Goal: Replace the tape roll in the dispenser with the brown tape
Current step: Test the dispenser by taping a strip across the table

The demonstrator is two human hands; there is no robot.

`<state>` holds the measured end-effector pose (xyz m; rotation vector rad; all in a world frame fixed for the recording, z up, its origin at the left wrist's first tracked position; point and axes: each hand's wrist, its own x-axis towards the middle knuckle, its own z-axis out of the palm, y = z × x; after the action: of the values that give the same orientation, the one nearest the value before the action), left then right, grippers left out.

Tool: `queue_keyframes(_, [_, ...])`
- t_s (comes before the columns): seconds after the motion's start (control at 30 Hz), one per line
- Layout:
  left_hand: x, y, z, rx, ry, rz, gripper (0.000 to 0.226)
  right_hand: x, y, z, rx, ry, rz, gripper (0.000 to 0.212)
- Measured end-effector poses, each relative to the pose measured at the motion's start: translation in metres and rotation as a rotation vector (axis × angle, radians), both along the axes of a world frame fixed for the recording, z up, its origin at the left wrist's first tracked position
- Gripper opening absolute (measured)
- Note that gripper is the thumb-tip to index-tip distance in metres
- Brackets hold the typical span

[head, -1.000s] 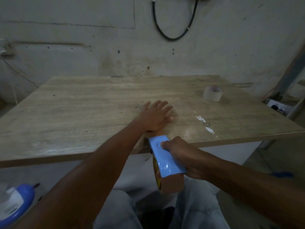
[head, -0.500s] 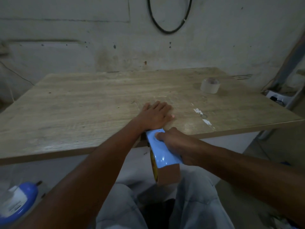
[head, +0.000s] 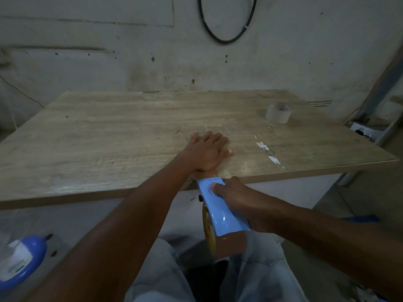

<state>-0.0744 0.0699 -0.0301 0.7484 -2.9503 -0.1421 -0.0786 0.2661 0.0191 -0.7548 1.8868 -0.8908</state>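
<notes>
My right hand (head: pixel 236 197) grips a light blue tape dispenser (head: pixel 220 211) just below the table's front edge, thumb on its top. A brown tape roll (head: pixel 229 244) sits in the dispenser, its yellow inner side facing left. A strip of brown tape (head: pixel 209 173) runs from the dispenser's nose up onto the table edge. My left hand (head: pixel 207 152) lies flat on the wooden table (head: pixel 109 131), fingers spread, pressing where the tape strip ends. A pale, off-white tape roll (head: pixel 278 112) rests on the table at the far right.
A blue and white object (head: pixel 20 260) lies on the floor at lower left. A black cable loop (head: pixel 226 29) hangs on the wall behind. White marks (head: pixel 269 152) spot the table near its front right. Clutter stands beside the table's right end.
The view has shifted a little. The dispenser in my right hand sits slightly further from the table edge, with the tape strip showing; my left hand stays flat on the table.
</notes>
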Motion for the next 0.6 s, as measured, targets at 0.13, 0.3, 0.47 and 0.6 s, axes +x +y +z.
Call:
queue_keyframes(0.13, [0.001,0.006,0.003,0.026,0.019,0.021,0.062,-0.001,0.002,-0.003,-0.004,-0.055,0.019,0.040])
queue_keyframes(0.3, [0.008,0.024,0.002,0.038,0.024,0.005,0.068,0.001,0.000,0.000,-0.031,-0.079,0.013,0.019])
queue_keyframes(0.47, [0.008,0.023,-0.001,0.004,0.046,-0.026,0.066,0.002,-0.007,0.004,-0.014,0.022,0.035,0.027])
queue_keyframes(0.6, [0.008,0.023,-0.002,0.004,0.036,-0.034,0.064,0.004,-0.009,-0.002,-0.048,-0.053,0.014,0.023])
